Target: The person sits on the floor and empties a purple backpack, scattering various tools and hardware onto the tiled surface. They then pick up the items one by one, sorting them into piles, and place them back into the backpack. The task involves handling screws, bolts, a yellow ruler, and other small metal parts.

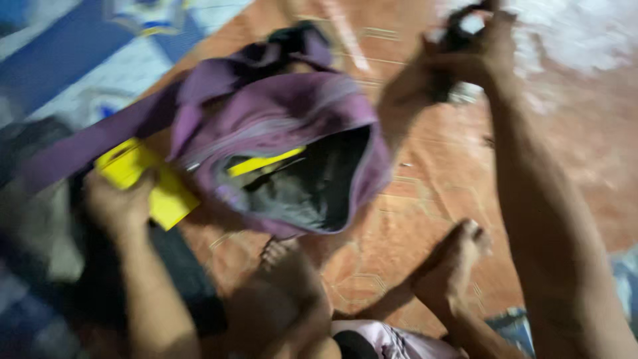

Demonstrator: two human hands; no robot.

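Observation:
The frame is blurred by motion. A purple backpack (286,126) lies open on the reddish tiled floor (432,179), its dark inside showing a yellow flat item (266,161). My left hand (119,199) at the lower left grips a yellow flat object (149,183), like a book or folder, beside the bag. My right hand (482,50) is raised at the upper right, fingers closed on a small dark object (458,33) that I cannot identify. My bare feet (452,259) rest on the floor below the bag.
A blue and white patterned mat (100,60) lies at the upper left. Dark fabric (40,219) is piled at the left edge. A white patch (571,33) covers the floor at the upper right. My knees and pale shorts (385,339) fill the bottom.

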